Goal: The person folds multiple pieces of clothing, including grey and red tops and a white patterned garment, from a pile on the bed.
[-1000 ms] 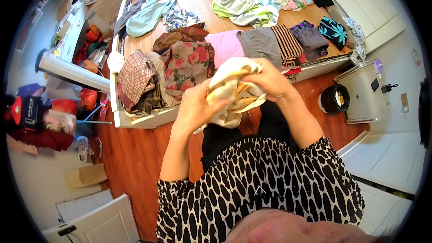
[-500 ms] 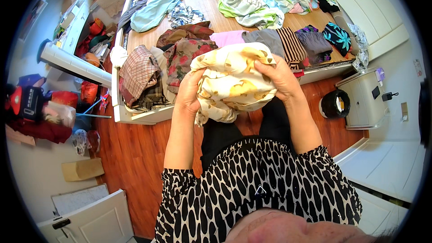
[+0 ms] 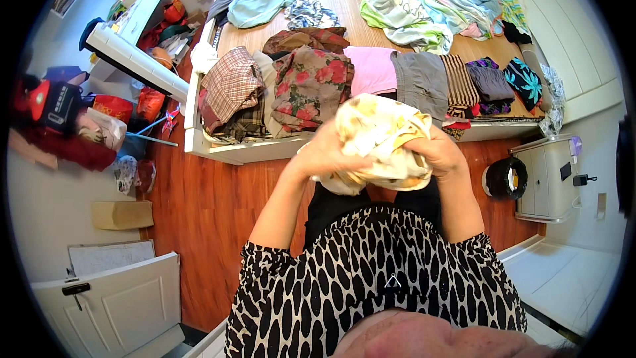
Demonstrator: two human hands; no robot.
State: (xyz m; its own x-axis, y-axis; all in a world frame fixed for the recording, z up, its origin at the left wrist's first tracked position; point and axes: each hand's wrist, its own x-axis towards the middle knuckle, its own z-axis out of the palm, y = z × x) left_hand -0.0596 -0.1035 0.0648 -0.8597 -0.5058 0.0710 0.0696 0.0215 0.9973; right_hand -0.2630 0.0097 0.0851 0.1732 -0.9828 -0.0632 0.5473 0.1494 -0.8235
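Note:
A cream cloth garment with yellow and brown patches (image 3: 381,129) is bunched up in front of my body; its exact kind does not show. My right hand (image 3: 442,158) grips its right side, thumb on top and fingers underneath. On the left side my left hand (image 3: 331,154), slightly blurred, has its thumb across the near part of the cloth and its fingers behind it. Beyond the bundle, along the bed's near edge, lie a floral brown garment (image 3: 311,86), pink folded cloth (image 3: 373,69) and grey folded shorts (image 3: 422,79).
The bed frame (image 3: 232,152) holds a plaid folded garment (image 3: 232,79), striped cloth (image 3: 462,83) and a loose pile of pale green and blue cloth (image 3: 411,10). A black-lined bin (image 3: 507,178) stands beside a white cabinet (image 3: 540,182). Bags (image 3: 59,109) hang at left.
Both hands have drawn the cream garment nearer and bunched it smaller. My left hand has shifted inward over the cloth. The view has turned, showing more of the folded row.

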